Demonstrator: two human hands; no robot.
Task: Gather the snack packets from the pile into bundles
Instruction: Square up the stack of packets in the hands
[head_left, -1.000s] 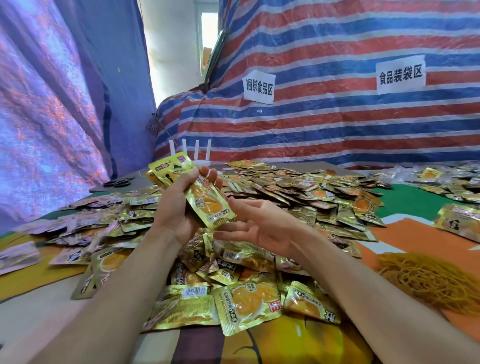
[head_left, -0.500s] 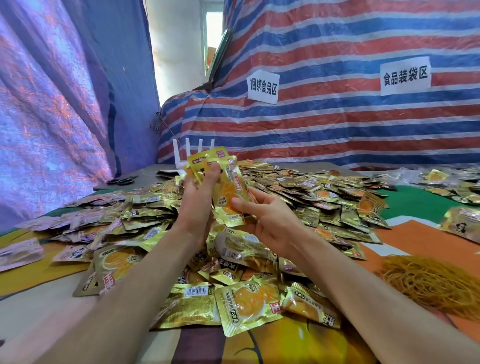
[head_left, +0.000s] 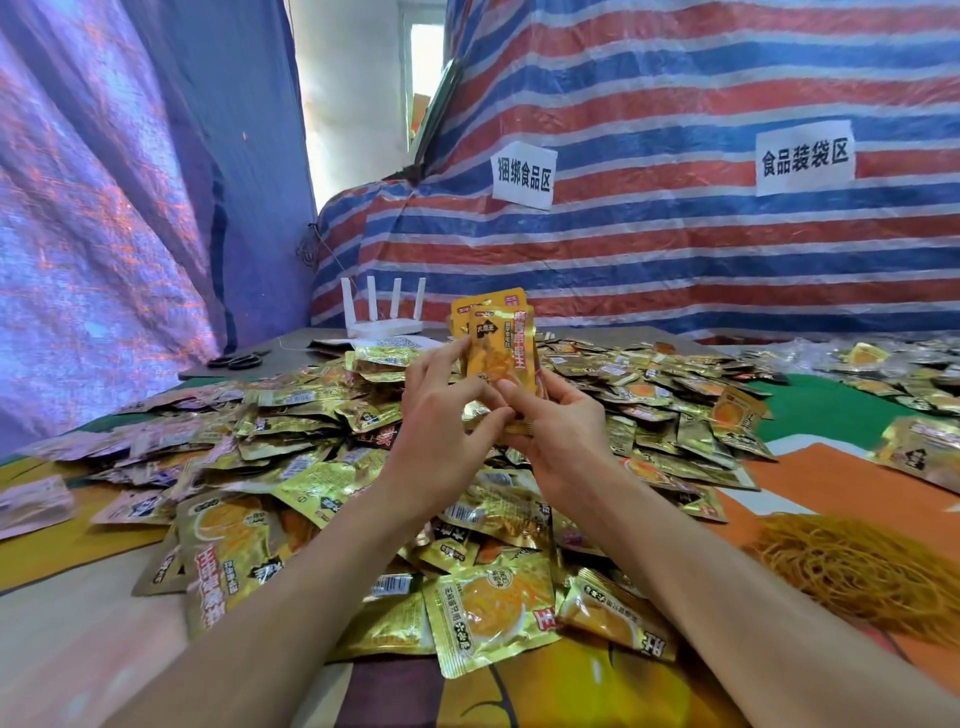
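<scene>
A wide pile of gold and orange snack packets (head_left: 322, 457) covers the table in front of me. Above its middle I hold a small upright stack of packets (head_left: 500, 345), their printed fronts facing me. My left hand (head_left: 441, 421) grips the stack from the left, fingers on its front and lower edge. My right hand (head_left: 556, 421) holds the stack's bottom from the right, thumb and fingers curled round it. Both forearms reach in from the bottom of the view.
A heap of yellow rubber bands (head_left: 857, 566) lies at the right. Black scissors (head_left: 239, 359) and a white router (head_left: 382, 322) sit at the table's far left. More packets (head_left: 914, 447) lie at the right edge. Striped tarpaulin with two paper signs hangs behind.
The packets in my left hand have been raised and turned upright. My right hand has closed in from below and now holds the stack's bottom. Both hands sit higher and farther forward.
</scene>
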